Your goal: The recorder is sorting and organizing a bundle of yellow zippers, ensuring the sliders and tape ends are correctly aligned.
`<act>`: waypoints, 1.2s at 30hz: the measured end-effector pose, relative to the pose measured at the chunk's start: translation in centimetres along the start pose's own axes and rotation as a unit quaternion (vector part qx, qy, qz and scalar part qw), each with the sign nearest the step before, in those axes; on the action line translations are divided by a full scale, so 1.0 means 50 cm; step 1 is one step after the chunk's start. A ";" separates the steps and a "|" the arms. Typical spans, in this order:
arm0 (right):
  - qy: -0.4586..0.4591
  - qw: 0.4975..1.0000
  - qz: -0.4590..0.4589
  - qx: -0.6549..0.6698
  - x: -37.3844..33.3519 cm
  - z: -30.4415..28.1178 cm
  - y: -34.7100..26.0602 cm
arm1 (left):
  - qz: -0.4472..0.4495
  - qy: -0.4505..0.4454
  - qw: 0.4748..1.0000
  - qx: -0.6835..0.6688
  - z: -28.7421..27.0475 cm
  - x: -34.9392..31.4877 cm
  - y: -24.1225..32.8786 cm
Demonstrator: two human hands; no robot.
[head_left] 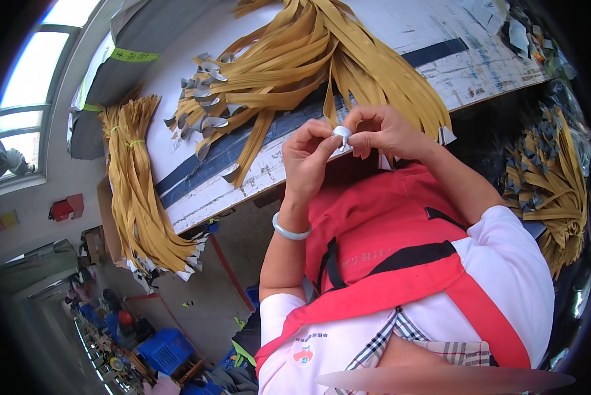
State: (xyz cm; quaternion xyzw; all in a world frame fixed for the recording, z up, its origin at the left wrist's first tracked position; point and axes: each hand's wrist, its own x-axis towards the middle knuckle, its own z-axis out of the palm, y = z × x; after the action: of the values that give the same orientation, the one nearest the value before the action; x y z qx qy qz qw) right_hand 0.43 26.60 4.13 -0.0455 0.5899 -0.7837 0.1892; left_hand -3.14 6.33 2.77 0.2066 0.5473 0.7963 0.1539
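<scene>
Above the table's front edge, my left hand (307,153) and my right hand (382,130) meet in a pinch. Between their fingertips is a small curled silvery-white tab (342,132), apparently the end of a tan strap (331,99). Both hands are closed on it, and the fingers partly cover it. Just beyond them lies a big bundle of tan straps (282,59), many with curled grey tabs (210,123) at their left ends. More straps fan out to the right behind my right hand and hang over the edge, with white tips (445,135).
The worn white table (256,172) carries a dark blue strip (183,174). Another tied strap bundle (131,171) hangs over its left end, beside a grey stack (111,85). At far right is a further strap pile (552,197). A blue crate (167,350) stands on the floor.
</scene>
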 end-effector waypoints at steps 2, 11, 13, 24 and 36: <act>-0.016 1.000 0.002 0.008 -0.002 -0.008 0.001 | -0.018 -0.016 1.000 0.006 -0.002 -0.007 -0.008; 0.084 0.893 -0.197 -0.396 0.003 0.031 0.008 | 0.033 0.089 0.981 0.166 0.023 -0.043 -0.065; 0.136 0.814 -0.276 -0.493 0.021 0.021 0.040 | 0.102 0.128 0.956 0.242 0.033 -0.044 -0.072; 0.098 0.874 -0.351 -0.322 -0.002 0.033 0.062 | -0.065 -0.060 0.987 0.136 -0.036 -0.010 -0.001; 0.155 0.980 -0.060 -0.113 -0.025 0.064 0.014 | 0.208 -0.058 0.844 0.491 0.007 -0.006 0.024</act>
State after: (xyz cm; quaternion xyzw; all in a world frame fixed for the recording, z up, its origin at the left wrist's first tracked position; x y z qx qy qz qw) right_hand 2.68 23.96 4.63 0.0196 0.6932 -0.7192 0.0418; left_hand -2.72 6.03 3.93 0.4103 0.8009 0.4232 -0.1056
